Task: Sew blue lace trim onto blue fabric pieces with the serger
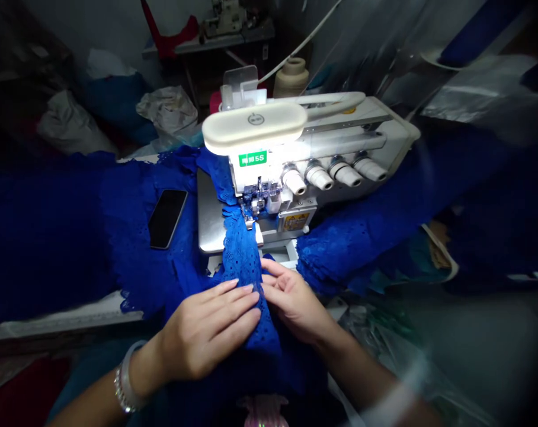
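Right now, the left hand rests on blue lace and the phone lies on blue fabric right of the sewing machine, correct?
Wrong side: the head view shows the phone left of the sewing machine, on blue fabric. The left hand does rest on blue lace.

We look out from a single camera worn on the person's head, facing forward and tilted down. The left hand (207, 329) and the right hand (298, 302) come in from the bottom edge and are nearest to us, low in the middle of the frame. Just beyond them we see the sewing machine (269, 131) from above, around the centre. Farther off, a table (246, 40) shows small at top centre, and a pale sack (169, 110) at upper left.
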Demonstrator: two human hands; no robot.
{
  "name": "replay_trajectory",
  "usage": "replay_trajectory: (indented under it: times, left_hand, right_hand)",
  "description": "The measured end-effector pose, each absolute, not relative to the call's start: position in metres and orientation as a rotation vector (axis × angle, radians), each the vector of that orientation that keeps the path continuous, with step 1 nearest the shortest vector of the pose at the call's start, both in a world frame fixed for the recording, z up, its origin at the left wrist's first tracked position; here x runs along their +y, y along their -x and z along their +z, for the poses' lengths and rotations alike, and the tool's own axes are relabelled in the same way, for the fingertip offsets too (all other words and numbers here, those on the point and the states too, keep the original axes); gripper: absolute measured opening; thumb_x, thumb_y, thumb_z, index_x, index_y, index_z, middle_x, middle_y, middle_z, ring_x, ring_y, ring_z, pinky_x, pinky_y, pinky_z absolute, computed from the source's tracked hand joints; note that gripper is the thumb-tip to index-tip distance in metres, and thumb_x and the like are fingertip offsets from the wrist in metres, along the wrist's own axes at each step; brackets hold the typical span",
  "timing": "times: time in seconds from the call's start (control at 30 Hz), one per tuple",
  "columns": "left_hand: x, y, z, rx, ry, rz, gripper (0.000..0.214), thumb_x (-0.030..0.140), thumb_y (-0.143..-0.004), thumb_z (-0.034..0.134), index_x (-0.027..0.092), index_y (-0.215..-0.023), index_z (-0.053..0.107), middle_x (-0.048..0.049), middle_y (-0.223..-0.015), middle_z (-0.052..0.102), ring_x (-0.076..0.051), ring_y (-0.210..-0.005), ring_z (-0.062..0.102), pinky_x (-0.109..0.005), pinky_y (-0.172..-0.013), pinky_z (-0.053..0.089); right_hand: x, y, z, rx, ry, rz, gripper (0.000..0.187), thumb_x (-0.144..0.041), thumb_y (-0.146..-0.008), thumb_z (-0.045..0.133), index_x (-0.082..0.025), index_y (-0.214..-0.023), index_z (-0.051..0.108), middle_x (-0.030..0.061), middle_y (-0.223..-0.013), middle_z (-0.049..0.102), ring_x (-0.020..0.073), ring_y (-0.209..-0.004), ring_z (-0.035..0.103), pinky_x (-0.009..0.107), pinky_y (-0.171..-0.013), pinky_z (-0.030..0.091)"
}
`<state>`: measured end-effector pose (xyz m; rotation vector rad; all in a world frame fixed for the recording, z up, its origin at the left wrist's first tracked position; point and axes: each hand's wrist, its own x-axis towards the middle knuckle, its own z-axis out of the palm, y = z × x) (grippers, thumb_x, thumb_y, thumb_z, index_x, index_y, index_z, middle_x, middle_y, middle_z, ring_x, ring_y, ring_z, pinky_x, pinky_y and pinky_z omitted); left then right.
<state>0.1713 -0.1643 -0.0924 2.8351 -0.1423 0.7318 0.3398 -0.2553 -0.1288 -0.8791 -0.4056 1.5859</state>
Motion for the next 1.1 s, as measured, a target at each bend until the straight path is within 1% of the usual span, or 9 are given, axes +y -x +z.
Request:
replay_trajectory:
  times: [0.1, 0.2, 0.4, 0.47, 0.57, 0.67, 0.9, 1.0, 1.1]
  left_hand:
    - [-0.168, -0.175, -0.096, -0.125, -2.824, 0.761, 0.030, 0.010, -0.097, 0.038, 0.010, -0.110, 0.066, -0.0134, -0.112, 0.073, -0.021, -0.116, 0.065, -0.039, -0.105, 0.051]
    - [-0.165, -0.178, -0.100, -0.096, -2.816, 0.771, 0.029, 0.010, -0.096, 0.040, 0.010, -0.112, 0.065, -0.0142, -0.115, 0.072, -0.022, -0.118, 0.064, -0.041, -0.105, 0.051]
    - [-0.156, -0.184, -0.100, -0.096, -2.817, 0.797, 0.027, 0.011, -0.095, 0.044, 0.011, -0.111, 0.066, -0.0150, -0.116, 0.071, -0.023, -0.120, 0.062, -0.042, -0.106, 0.050]
    - [-0.157, -0.185, -0.098, -0.093, -2.813, 0.831, 0.021, 0.011, -0.092, 0.051, 0.012, -0.107, 0.067, -0.0146, -0.114, 0.072, -0.023, -0.118, 0.064, -0.042, -0.105, 0.051]
    - [-0.160, -0.186, -0.095, -0.037, -2.799, 0.891, 0.014, 0.010, -0.086, 0.063, 0.017, -0.097, 0.068, -0.0104, -0.109, 0.075, -0.020, -0.110, 0.069, -0.039, -0.103, 0.053]
    - [-0.164, -0.186, -0.092, 0.034, -2.776, 0.881, 0.012, 0.012, -0.085, 0.064, 0.021, -0.092, 0.068, -0.0059, -0.105, 0.076, -0.017, -0.104, 0.071, -0.036, -0.102, 0.054]
    - [-0.170, -0.188, -0.086, 0.137, -2.719, 0.887, 0.023, 0.013, -0.086, 0.060, 0.023, -0.104, 0.068, -0.0039, -0.100, 0.077, -0.018, -0.099, 0.073, -0.033, -0.098, 0.056]
    - [-0.172, -0.191, -0.083, 0.164, -2.708, 0.898, 0.025, 0.015, -0.087, 0.058, 0.020, -0.110, 0.067, -0.0061, -0.100, 0.077, -0.019, -0.096, 0.074, -0.031, -0.095, 0.058]
    - [-0.173, -0.194, -0.080, 0.163, -2.726, 0.904, 0.024, 0.015, -0.088, 0.057, 0.016, -0.109, 0.068, -0.0077, -0.100, 0.077, -0.018, -0.094, 0.074, -0.028, -0.095, 0.058]
  right_hand:
    - [-0.258, -0.343, -0.129, -0.361, 0.889, 1.591, 0.054, -0.029, -0.077, 0.078, -0.021, -0.127, 0.059, 0.0047, -0.091, 0.077, 0.0175, -0.079, 0.073, 0.029, -0.077, 0.055]
    - [-0.254, -0.346, -0.128, -0.343, 0.875, 1.586, 0.056, -0.029, -0.074, 0.080, -0.021, -0.126, 0.059, 0.0057, -0.095, 0.078, 0.0189, -0.083, 0.073, 0.030, -0.077, 0.056]
    - [-0.247, -0.346, -0.117, -0.335, 0.806, 1.601, 0.044, -0.030, -0.071, 0.082, -0.020, -0.111, 0.066, 0.0071, -0.104, 0.076, 0.0232, -0.099, 0.071, 0.038, -0.091, 0.054]
    - [-0.246, -0.346, -0.114, -0.336, 0.770, 1.620, 0.042, -0.029, -0.072, 0.081, -0.020, -0.110, 0.066, 0.0074, -0.106, 0.076, 0.0234, -0.101, 0.071, 0.038, -0.093, 0.054]
    - [-0.246, -0.344, -0.111, -0.344, 0.735, 1.632, 0.038, -0.030, -0.075, 0.079, -0.019, -0.110, 0.066, 0.0078, -0.107, 0.075, 0.0228, -0.101, 0.071, 0.037, -0.093, 0.054]
    - [-0.247, -0.342, -0.110, -0.354, 0.735, 1.645, 0.037, -0.031, -0.078, 0.077, -0.019, -0.111, 0.066, 0.0087, -0.108, 0.075, 0.0227, -0.101, 0.071, 0.037, -0.091, 0.054]
    - [-0.251, -0.344, -0.113, -0.403, 0.809, 1.604, 0.039, -0.039, -0.079, 0.075, -0.020, -0.112, 0.067, 0.0088, -0.107, 0.075, 0.0249, -0.103, 0.069, 0.041, -0.094, 0.053]
    - [-0.251, -0.347, -0.115, -0.410, 0.858, 1.581, 0.038, -0.042, -0.078, 0.074, -0.022, -0.110, 0.068, 0.0067, -0.104, 0.076, 0.0254, -0.100, 0.070, 0.045, -0.094, 0.053]
    - [-0.250, -0.349, -0.116, -0.438, 0.890, 1.558, 0.035, -0.042, -0.079, 0.074, -0.023, -0.108, 0.068, 0.0050, -0.100, 0.076, 0.0250, -0.098, 0.071, 0.045, -0.095, 0.052]
